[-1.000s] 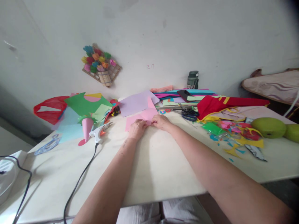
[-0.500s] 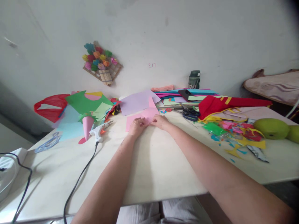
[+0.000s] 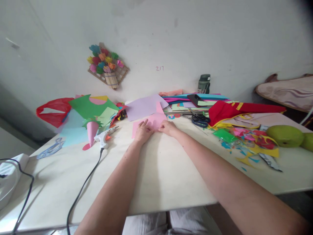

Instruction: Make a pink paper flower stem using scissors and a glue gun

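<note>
A sheet of pink paper [image 3: 157, 118] lies on the table in front of me, with an upright strip rising at its back right. My left hand [image 3: 143, 132] rests on the paper's front left part, fingers partly bent and the thumb at the near edge. At the front right corner, my right hand [image 3: 168, 128] pinches the paper between thumb and bent fingers. Both hands are close together, and what lies under the fingertips is hidden.
Left of my hands lie a white glue gun [image 3: 102, 137] with a black cord and a pink paper cone [image 3: 92, 132] with a green fringe. A purple sheet [image 3: 140, 107] lies behind. Scissors [image 3: 200, 120], red cloth [image 3: 227, 112] and paper scraps [image 3: 246, 153] are on the right.
My left hand's fingers have lifted and spread a little on the pink paper. My right hand stays at the paper's front edge. The view has shifted slightly.
</note>
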Tool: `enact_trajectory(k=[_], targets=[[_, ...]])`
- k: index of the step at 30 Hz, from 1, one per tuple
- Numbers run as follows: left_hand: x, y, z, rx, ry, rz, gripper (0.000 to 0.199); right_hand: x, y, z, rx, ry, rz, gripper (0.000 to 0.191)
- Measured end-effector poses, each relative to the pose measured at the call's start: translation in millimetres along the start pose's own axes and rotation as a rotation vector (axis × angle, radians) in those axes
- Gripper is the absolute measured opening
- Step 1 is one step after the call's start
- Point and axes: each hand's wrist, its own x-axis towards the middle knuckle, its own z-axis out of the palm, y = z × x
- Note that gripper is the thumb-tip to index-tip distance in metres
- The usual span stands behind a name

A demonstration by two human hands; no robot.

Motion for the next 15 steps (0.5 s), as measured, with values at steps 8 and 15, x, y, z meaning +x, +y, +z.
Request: enact_trajectory(k=[8, 15], targets=[[-2.1, 8.7, -2.2, 0.163, -0.035, -0.042, 0.023, 0.8, -2.0, -2.3, 0.013, -0.009, 0.032, 0.021], [-4.0, 13.0, -5.1, 0.268, -0.045, 0.006, 0.026, 0.1, -1.7, -5.5, 0.086, -0.036, 0.053, 0.022]])
